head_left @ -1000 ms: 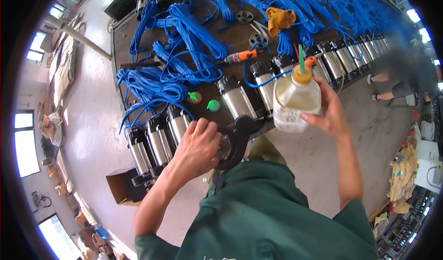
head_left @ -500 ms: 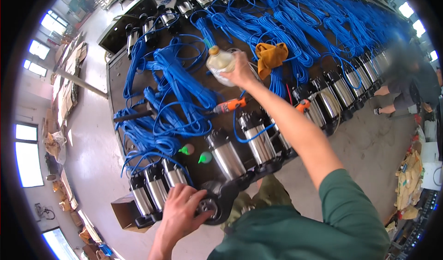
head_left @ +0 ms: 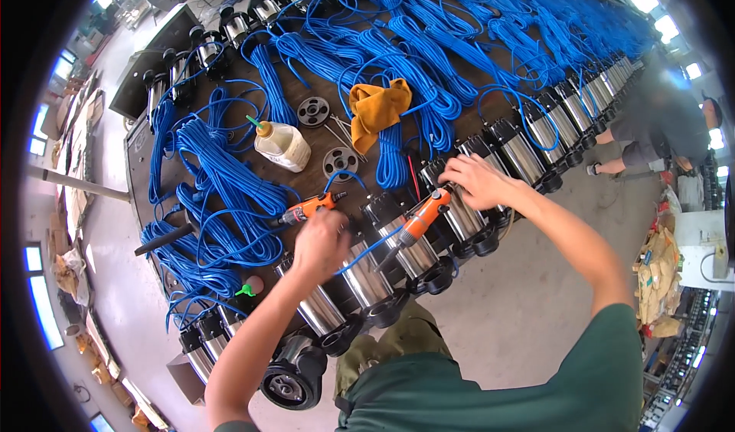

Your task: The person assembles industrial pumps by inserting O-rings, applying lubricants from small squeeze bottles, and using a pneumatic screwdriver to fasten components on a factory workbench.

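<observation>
My right hand (head_left: 480,184) reaches over a steel pump (head_left: 462,216) with a black top. Its fingers bend down onto that top, and their tips are partly hidden. Beside them an orange-and-grey power driver (head_left: 426,216) lies tilted across the pumps. My left hand (head_left: 322,242) is smeared by motion above the near row, close to a second orange driver (head_left: 310,207). What its fingers do is unclear. Below that arm a pump (head_left: 287,388) lies tipped, its round black base showing. A cloudy plastic bottle (head_left: 283,148) with a green nozzle stands on the table, apart from both hands.
Blue cable coils (head_left: 230,164) cover much of the dark table (head_left: 253,95). A mustard cloth (head_left: 379,110) and two round slotted discs (head_left: 340,164) lie among them. Pumps line both long edges. Another person (head_left: 662,129) stands at the far right.
The bottle has left my right hand and stands on the table. That hand has come back to a pump top. My left hand has left the tipped pump and moved up. The view has shifted.
</observation>
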Demonstrator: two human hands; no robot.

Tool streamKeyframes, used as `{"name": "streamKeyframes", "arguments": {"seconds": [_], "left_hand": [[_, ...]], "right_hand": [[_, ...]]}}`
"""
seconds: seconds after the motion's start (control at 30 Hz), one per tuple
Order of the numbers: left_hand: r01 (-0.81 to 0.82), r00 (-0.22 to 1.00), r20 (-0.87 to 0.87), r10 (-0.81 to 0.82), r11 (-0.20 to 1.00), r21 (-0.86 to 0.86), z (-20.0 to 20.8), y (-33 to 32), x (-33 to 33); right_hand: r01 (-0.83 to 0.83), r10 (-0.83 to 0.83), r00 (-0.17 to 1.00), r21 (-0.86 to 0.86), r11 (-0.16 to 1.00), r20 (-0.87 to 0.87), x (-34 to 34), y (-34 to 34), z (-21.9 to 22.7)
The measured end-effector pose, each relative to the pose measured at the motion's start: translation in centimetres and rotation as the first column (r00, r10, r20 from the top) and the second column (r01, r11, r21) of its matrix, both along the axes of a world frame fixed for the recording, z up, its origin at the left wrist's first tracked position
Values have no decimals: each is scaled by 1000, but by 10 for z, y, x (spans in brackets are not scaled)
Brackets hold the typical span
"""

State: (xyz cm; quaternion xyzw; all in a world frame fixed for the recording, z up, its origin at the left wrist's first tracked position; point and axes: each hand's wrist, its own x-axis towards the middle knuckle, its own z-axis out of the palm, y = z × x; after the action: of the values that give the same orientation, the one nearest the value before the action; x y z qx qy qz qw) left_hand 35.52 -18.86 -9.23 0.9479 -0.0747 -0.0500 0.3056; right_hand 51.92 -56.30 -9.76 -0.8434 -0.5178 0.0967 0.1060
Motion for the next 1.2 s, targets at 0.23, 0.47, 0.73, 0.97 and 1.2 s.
{"name": "streamKeyframes", "arguments": {"seconds": [0.23, 0.47, 0.73, 0.97, 1.2], "left_hand": [[-68, 998, 17, 67, 904, 422, -66, 66, 21], [-68, 998, 40, 55, 832, 551, -86, 74, 23], [-45, 998, 54, 16, 791, 611, -117, 91, 30], [-37, 996, 84, 7, 931, 362, -105, 103, 24], [-246, 944, 123, 307, 900, -360, 4, 105, -20]], "right_hand": [[-64, 58, 982, -28, 998, -182, 4, -32, -16], [310, -261, 725, -36, 950, -637, -7, -37, -23], [622, -388, 632, 140, 770, -671, -22, -24, -3], [717, -578, 658, 168, 677, -482, -1, -22, -17], [672, -678, 733, 204, 712, -49, 30, -6, 11]]}}
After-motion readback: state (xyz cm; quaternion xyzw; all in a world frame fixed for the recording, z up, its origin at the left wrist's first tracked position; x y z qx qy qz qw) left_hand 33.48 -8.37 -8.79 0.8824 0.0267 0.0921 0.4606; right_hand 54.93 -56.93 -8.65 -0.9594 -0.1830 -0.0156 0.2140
